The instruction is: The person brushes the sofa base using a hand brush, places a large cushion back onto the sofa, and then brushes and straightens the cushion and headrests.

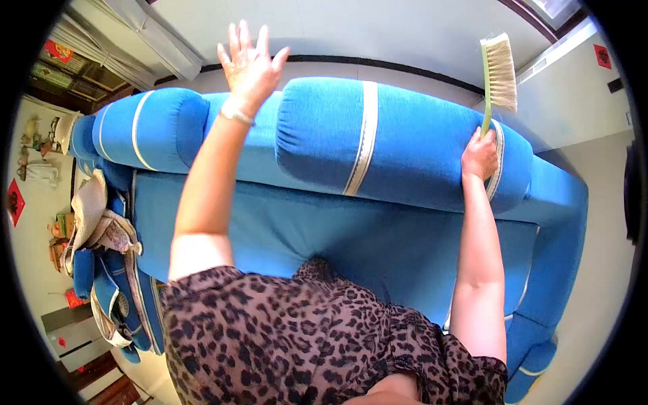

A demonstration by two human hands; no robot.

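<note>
Wrapped round the green handle of a bed brush [501, 71] is my right hand [480, 156], resting against the right part of a long blue back cushion [317, 138]. The brush points up, its pale bristles facing right, above the cushion's top edge. My left hand [252, 67] is raised past the sofa back with its fingers spread and nothing in it. A bracelet [236, 112] circles that wrist. Below both arms lies the blue seat [209, 202] of the sofa, with a dent near my body.
Another blue cushion [152, 128] with white bands stands at the left. Rumpled covers [101, 223] are heaped on the sofa's left side. A pale curtain [158, 40] hangs behind, and a white cabinet [574, 94] stands at the back right.
</note>
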